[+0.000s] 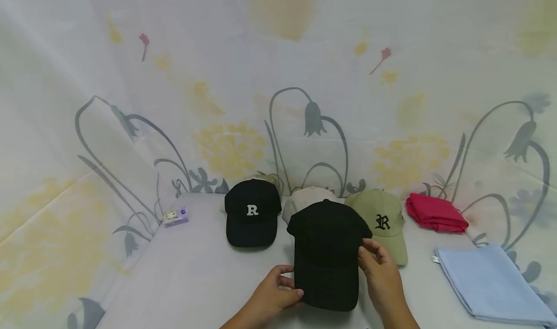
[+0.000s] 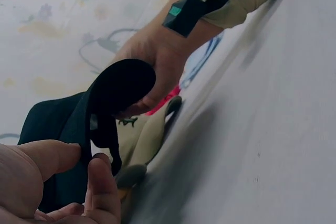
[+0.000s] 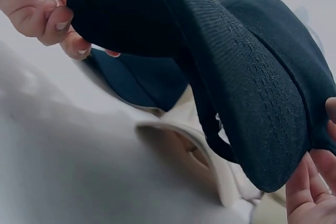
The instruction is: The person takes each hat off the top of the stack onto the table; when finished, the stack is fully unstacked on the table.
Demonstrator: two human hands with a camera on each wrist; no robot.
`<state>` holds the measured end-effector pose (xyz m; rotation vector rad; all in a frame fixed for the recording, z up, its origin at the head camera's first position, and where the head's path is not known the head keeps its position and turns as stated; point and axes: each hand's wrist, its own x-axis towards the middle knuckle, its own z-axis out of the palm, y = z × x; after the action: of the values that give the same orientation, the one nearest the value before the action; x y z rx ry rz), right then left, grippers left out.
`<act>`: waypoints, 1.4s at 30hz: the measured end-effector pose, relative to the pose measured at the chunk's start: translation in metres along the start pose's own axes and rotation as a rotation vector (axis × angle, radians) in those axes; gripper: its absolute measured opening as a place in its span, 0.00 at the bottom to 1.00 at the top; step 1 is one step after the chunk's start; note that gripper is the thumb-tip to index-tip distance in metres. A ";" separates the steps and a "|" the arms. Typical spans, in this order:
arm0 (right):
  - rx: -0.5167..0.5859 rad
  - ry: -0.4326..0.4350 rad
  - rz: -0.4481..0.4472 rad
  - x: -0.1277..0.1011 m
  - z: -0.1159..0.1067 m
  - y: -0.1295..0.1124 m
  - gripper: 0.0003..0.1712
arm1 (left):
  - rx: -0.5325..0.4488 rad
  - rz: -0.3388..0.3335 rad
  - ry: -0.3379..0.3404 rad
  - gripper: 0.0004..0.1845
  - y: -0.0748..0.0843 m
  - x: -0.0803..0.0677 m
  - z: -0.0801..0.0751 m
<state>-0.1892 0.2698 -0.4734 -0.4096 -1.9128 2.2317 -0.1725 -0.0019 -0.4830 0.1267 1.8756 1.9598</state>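
Note:
Both hands hold a plain black cap [image 1: 326, 251] just above the table, brim toward me. My left hand [image 1: 278, 290] pinches the brim's left edge; in the left wrist view its thumb and fingers [image 2: 63, 177] grip the black cap [image 2: 100, 119]. My right hand [image 1: 376, 266] grips the brim's right side. The right wrist view shows the underside of the black cap [image 3: 231, 77] held by both hands, with my right fingertips [image 3: 310, 192] at the lower right. Behind it lie a black cap with a white R [image 1: 252, 213], a beige cap [image 1: 304, 201] and an olive cap [image 1: 383, 220].
A folded red cloth [image 1: 435, 213] lies at the back right and a folded light blue cloth [image 1: 487, 280] at the front right. A small packet [image 1: 175, 217] sits at the back left. A flowered sheet [image 1: 278, 102] hangs behind the white table [image 1: 187, 276].

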 end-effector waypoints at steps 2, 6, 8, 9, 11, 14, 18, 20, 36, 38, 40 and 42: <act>0.018 0.018 -0.011 -0.001 -0.005 -0.001 0.16 | -0.003 -0.003 -0.006 0.34 0.001 0.001 0.005; 0.051 0.043 -0.026 -0.003 -0.015 -0.003 0.11 | 0.019 -0.014 -0.012 0.34 0.005 0.004 0.015; 0.056 0.049 -0.026 -0.005 -0.021 -0.004 0.11 | 0.032 -0.019 -0.012 0.33 0.007 0.005 0.020; 0.057 0.053 -0.019 -0.005 -0.024 -0.005 0.11 | 0.038 -0.020 -0.014 0.33 0.008 0.006 0.022; 0.057 0.066 -0.007 -0.007 -0.029 -0.007 0.12 | 0.039 -0.018 -0.017 0.33 0.009 0.007 0.027; 0.048 0.081 0.014 -0.008 -0.036 -0.010 0.16 | 0.033 -0.011 -0.026 0.32 0.009 0.009 0.035; 0.009 0.101 0.034 -0.011 -0.046 -0.013 0.20 | 0.028 -0.006 -0.037 0.32 0.010 0.009 0.044; -0.019 0.119 0.050 -0.012 -0.050 -0.016 0.21 | 0.031 -0.006 -0.040 0.31 0.011 0.010 0.049; 0.010 0.211 0.135 -0.013 -0.099 -0.018 0.15 | 0.127 -0.059 -0.105 0.28 0.005 0.021 0.094; 0.018 0.205 0.133 -0.013 -0.107 -0.017 0.13 | 0.127 -0.065 -0.114 0.28 0.003 0.023 0.099; 0.006 0.201 0.138 -0.014 -0.113 -0.015 0.12 | 0.123 -0.072 -0.124 0.29 0.002 0.024 0.104; -0.005 0.205 0.149 -0.014 -0.118 -0.015 0.13 | 0.135 -0.069 -0.132 0.30 0.000 0.024 0.109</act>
<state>-0.1394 0.3787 -0.4740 -0.7727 -1.8368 2.1745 -0.1564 0.1085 -0.4789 0.2224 1.8991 1.7351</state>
